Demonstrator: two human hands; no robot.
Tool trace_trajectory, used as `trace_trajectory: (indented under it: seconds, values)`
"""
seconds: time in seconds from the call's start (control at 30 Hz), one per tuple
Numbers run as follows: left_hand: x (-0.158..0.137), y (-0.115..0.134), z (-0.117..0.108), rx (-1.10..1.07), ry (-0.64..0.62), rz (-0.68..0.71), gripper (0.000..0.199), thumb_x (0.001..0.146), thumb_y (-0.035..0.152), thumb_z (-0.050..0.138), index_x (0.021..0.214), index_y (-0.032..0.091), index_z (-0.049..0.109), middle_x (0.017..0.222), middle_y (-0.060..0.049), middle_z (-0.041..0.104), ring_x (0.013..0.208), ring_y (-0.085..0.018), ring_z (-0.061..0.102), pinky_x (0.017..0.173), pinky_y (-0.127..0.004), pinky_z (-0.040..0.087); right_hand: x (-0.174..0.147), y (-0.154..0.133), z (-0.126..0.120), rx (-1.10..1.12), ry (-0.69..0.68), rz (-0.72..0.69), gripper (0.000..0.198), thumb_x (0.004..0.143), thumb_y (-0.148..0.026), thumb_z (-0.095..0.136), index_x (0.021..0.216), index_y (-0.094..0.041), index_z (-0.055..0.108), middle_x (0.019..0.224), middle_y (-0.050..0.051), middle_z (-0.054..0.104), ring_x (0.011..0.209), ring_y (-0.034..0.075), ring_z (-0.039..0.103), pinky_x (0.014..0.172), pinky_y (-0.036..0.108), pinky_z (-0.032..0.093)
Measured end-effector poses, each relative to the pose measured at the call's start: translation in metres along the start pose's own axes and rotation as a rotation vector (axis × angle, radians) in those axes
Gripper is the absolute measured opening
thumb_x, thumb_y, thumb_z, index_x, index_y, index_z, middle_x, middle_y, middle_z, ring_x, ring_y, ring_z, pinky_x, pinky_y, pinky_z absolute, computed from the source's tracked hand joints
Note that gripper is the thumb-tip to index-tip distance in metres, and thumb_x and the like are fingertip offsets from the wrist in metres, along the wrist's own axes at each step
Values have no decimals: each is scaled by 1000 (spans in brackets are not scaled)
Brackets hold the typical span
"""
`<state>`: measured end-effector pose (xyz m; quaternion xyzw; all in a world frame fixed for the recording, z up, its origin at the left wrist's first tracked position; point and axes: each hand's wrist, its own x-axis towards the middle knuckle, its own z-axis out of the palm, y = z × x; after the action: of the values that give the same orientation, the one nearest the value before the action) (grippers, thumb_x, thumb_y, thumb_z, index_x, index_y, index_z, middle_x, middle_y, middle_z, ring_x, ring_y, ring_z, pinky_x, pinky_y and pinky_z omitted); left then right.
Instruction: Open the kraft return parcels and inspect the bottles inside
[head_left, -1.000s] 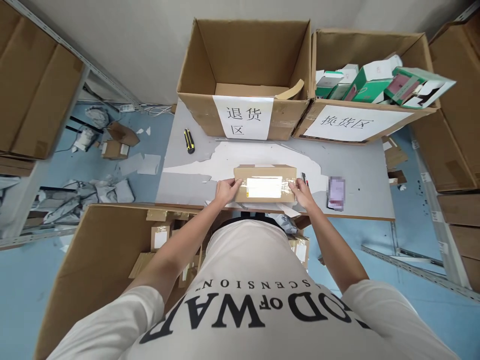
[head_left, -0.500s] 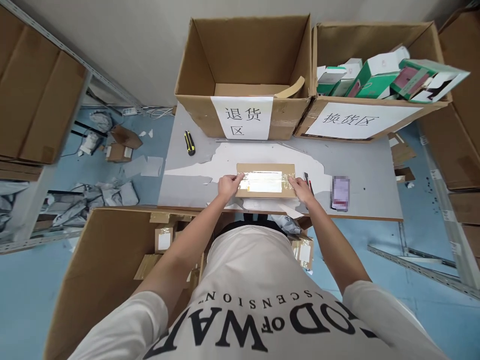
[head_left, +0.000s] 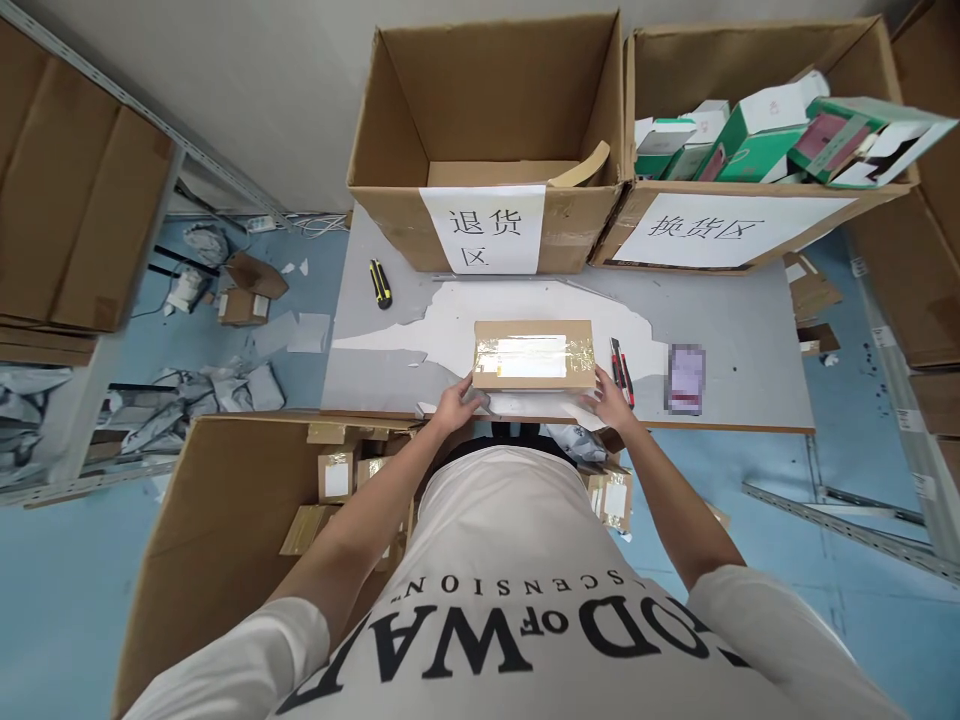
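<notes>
A taped brown cardboard box (head_left: 533, 383) with a white label lies on the grey table (head_left: 739, 370). My left hand (head_left: 457, 404) is at its near left corner, fingers apart, with one fingertip at the edge. At the near right corner is my right hand (head_left: 609, 402), its fingers also spread and close to the cardboard. Neither hand is wrapped round the box; whether the fingertips press on it is hard to tell. A red and black utility knife (head_left: 622, 373) lies just beyond my right hand.
A large open carton (head_left: 390, 228) and a second carton (head_left: 615, 240) with green and white boxes (head_left: 761, 130) stand at the back. A yellow and black cutter (head_left: 380, 285) lies left, a blurred phone (head_left: 685, 380) right. Below left, a big carton (head_left: 225, 530) holds small boxes.
Both hands have slid from the box's sides toward me, down to its near corners, and their fingers have opened. The box stays in nearly the same spot.
</notes>
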<state>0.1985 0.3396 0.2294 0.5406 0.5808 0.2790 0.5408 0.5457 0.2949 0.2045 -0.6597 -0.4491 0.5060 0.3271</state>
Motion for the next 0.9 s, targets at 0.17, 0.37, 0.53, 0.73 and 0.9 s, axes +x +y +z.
trace_trajectory:
  seconds: [0.17, 0.37, 0.53, 0.73, 0.9]
  values:
    - [5, 8, 5, 76, 24, 42, 42, 80, 44, 57, 105, 12, 70, 103, -11, 73, 98, -24, 66, 92, -37, 49, 0, -12, 13, 54, 2, -91, 60, 78, -45, 60, 133, -23, 46, 131, 12, 58, 121, 23, 56, 105, 43, 43]
    - [25, 47, -13, 350, 117, 84, 48, 86, 51, 46, 88, 12, 73, 70, -1, 66, 72, -17, 58, 67, -25, 42, 7, -56, -1, -66, 38, -100, 54, 85, -61, 49, 118, -19, 53, 124, 15, 62, 109, 26, 62, 92, 40, 49]
    - [44, 58, -7, 512, 177, -29, 54, 85, 56, 44, 59, 14, 66, 52, 1, 47, 57, -12, 43, 55, -25, 28, 18, -61, -2, -311, 63, 84, 52, 85, -68, 41, 92, -18, 57, 110, 16, 67, 100, 27, 63, 88, 40, 48]
    - [69, 58, -3, 583, 159, -101, 56, 84, 60, 45, 56, 16, 64, 52, -3, 51, 58, -15, 47, 55, -27, 28, 35, -52, 3, -113, 25, 255, 49, 79, -69, 52, 84, -21, 52, 100, 11, 67, 90, 22, 64, 78, 34, 53]
    - [74, 45, -6, 456, 167, -110, 55, 81, 63, 48, 62, 15, 67, 59, -4, 60, 68, -18, 58, 62, -27, 39, 35, -45, 0, 47, -3, 279, 50, 78, -68, 55, 91, -20, 54, 107, 11, 67, 91, 21, 65, 77, 34, 56]
